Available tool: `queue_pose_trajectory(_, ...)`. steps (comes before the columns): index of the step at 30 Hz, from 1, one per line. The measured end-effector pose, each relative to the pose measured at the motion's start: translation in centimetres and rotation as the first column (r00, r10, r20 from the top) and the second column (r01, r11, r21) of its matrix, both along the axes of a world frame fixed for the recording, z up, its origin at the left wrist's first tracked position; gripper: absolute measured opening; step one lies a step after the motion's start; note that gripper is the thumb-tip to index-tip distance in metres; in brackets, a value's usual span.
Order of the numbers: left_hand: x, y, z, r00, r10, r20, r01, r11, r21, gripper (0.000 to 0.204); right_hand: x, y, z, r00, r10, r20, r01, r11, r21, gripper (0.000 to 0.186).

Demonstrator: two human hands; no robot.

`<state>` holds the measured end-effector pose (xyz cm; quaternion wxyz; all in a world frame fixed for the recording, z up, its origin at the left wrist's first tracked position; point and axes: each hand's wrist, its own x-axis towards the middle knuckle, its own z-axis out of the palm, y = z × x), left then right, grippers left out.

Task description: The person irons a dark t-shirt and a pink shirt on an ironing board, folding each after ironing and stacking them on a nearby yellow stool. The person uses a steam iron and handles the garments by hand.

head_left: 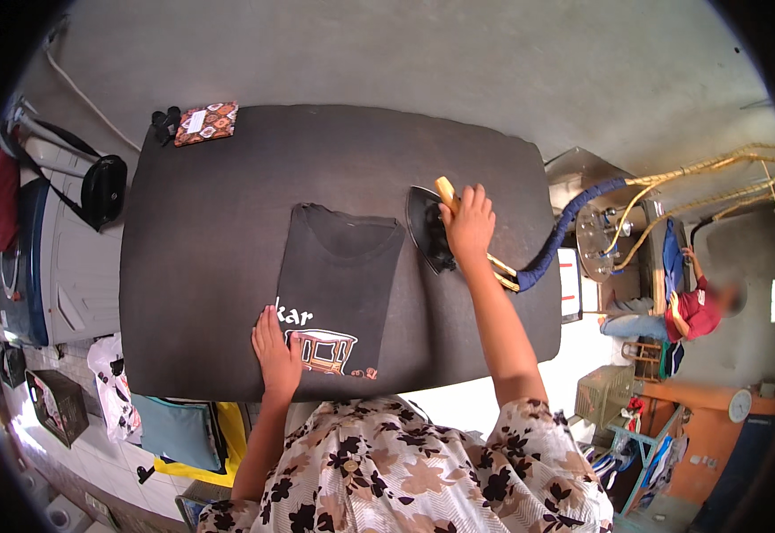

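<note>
A folded dark T-shirt (339, 258) with a printed picture lies on the black padded board (192, 249). My left hand (276, 355) rests open with flat fingers on the shirt's lower left edge. My right hand (472, 226) grips the wooden handle of a black iron (426, 231), which stands just right of the shirt. A blue-wrapped hose (565, 226) with yellow cords runs from the iron toward the right.
A patterned folded item (205, 124) and black object lie on the board's far left corner. A black bag (103, 191) hangs at left. Folded cloths (183, 431) are below left. A person (690, 315) at right holds blue cloth, near a metal fixture (596, 244).
</note>
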<state>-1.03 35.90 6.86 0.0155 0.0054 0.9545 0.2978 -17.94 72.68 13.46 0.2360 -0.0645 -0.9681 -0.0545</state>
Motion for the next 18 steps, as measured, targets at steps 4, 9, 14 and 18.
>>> queue_pose_trajectory(4,-0.6,-0.9,0.4,0.988,0.126,0.086,-0.14,0.971,0.194,0.045,8.4,-5.9,-0.8,0.981,0.1,0.164,0.008,0.833,-0.553,0.029)
queue_pose_trajectory(9,-4.9,-2.4,-1.0,0.882,0.093,0.463,-0.283,0.889,0.36,0.031,17.9,-11.1,-7.6,0.789,0.325,0.522,0.551,0.003,-0.835,0.035)
queue_pose_trajectory(14,-6.1,-3.9,-0.4,0.772,-0.185,0.609,-0.383,0.629,0.677,0.031,16.7,-11.9,-6.4,0.68,0.465,0.566,0.68,-0.113,-0.724,0.024)
queue_pose_trajectory(18,-2.5,-6.1,2.6,0.761,-0.256,0.596,-0.424,0.5,0.756,0.029,16.9,-12.7,-4.4,0.687,0.552,0.473,0.453,0.184,-0.872,0.02)
